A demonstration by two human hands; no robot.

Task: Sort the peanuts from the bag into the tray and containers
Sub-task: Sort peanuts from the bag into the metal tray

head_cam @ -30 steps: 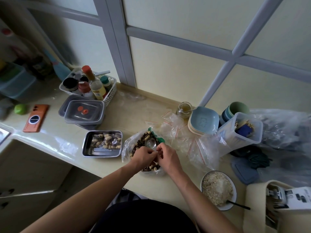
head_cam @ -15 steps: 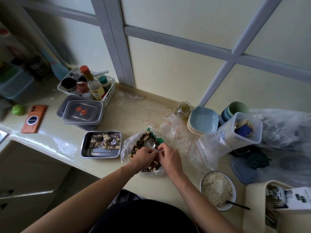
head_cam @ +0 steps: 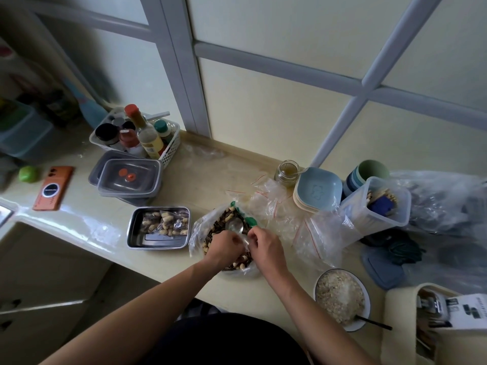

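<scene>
2 hands are counted: 1 left hand and 1 right hand. Also seen are 1 metal tray, 1 bag of peanuts, 1 spoon, 2 lidded containers, 1 basket of bottles, 1 phone, 1 glass jar and 1 bowl of oats.

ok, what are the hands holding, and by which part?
Left hand and right hand both pinch clear plastic between them, above the peanut bag. Whether it is that bag's rim or a separate bag cannot be told.
</scene>
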